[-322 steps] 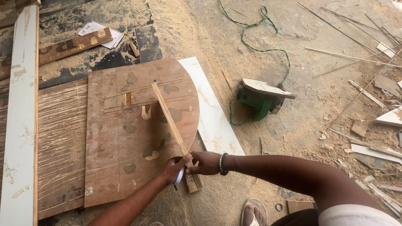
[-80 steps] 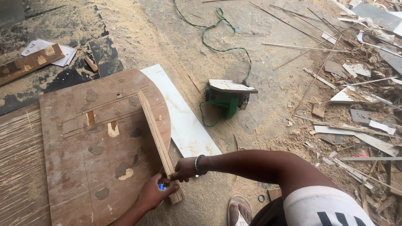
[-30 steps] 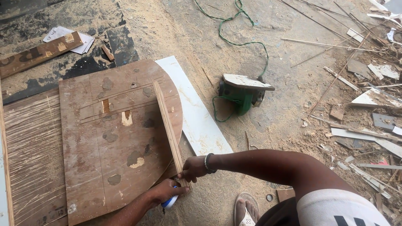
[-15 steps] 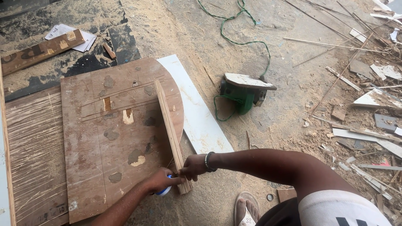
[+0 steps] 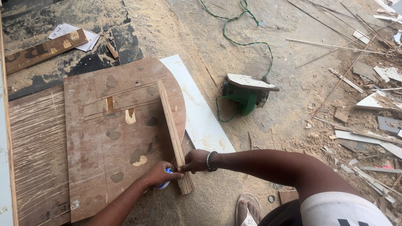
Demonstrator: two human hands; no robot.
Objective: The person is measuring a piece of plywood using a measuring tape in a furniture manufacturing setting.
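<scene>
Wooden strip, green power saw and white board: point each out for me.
wooden strip [image 5: 169, 121]: head view, middle of its length.
green power saw [image 5: 245, 97]: head view, green motor body.
white board [image 5: 197, 115]: head view, bare middle of its face.

Sawdust floor [image 5: 293, 109]: brown board [image 5: 121, 138], green saw [image 5: 247, 94], offcuts [image 5: 368, 138].

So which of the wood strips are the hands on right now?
The long narrow strip lying across the rounded brown board. Both hands pinch its near end; the other strips lie loose in the debris on the right.
</scene>
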